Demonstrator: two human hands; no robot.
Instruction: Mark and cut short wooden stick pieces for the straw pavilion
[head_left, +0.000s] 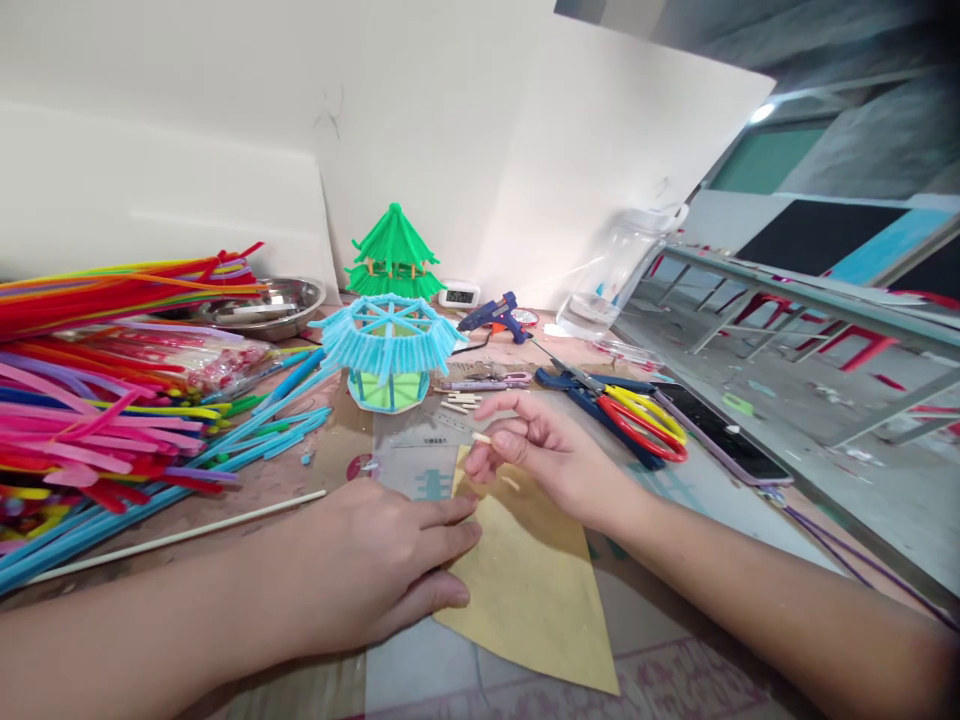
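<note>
My left hand lies with its fingers stretched out over the left edge of a yellow-tan sheet of paper. Above the sheet's upper part, my right hand pinches a short pale wooden stick between thumb and fingers. Just beyond it are several similar cut stick pieces and a clear ruler. A long pale stick runs beside my left forearm. Farther back stands a small pavilion model with a light-blue fringed roof, and behind it a green tiered roof.
Bundles of coloured pipe cleaners crowd the left, near a metal bowl. At the back are a glue gun, a small digital clock and a clear jug. Pliers, scissors and a phone lie right.
</note>
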